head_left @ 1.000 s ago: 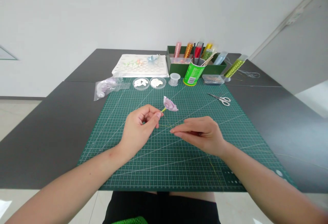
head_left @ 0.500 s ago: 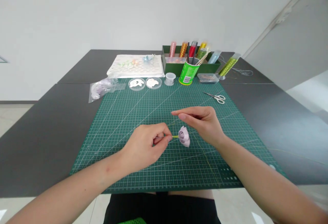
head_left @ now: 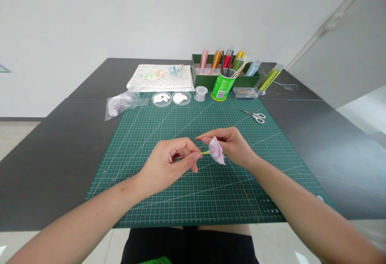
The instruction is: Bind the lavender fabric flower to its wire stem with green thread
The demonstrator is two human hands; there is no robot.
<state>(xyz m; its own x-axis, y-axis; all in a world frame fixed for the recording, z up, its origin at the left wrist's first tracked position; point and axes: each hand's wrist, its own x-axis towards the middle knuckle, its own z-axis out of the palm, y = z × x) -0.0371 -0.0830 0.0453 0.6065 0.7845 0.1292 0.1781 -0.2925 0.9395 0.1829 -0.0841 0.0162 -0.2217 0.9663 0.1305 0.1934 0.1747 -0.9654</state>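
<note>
A person's left hand (head_left: 169, 165), fingers pinching the stem, holds a lilac flower (head_left: 216, 152) above a cutting mat (head_left: 181, 123), shifted toward twelve o'clock from half a second ago. The bloom now partly blocks the right hand (head_left: 235, 146), whose grip cannot be made out. Scissors (head_left: 259, 118) lie at two o'clock, a green can (head_left: 223, 83) at twelve.

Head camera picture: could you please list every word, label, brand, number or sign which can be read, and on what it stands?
No words or numbers can be read.
Green can: a white patch that looks like a barcode; any print is too small.
Mat: pale marks near its lower right corner, too small to read.
</note>
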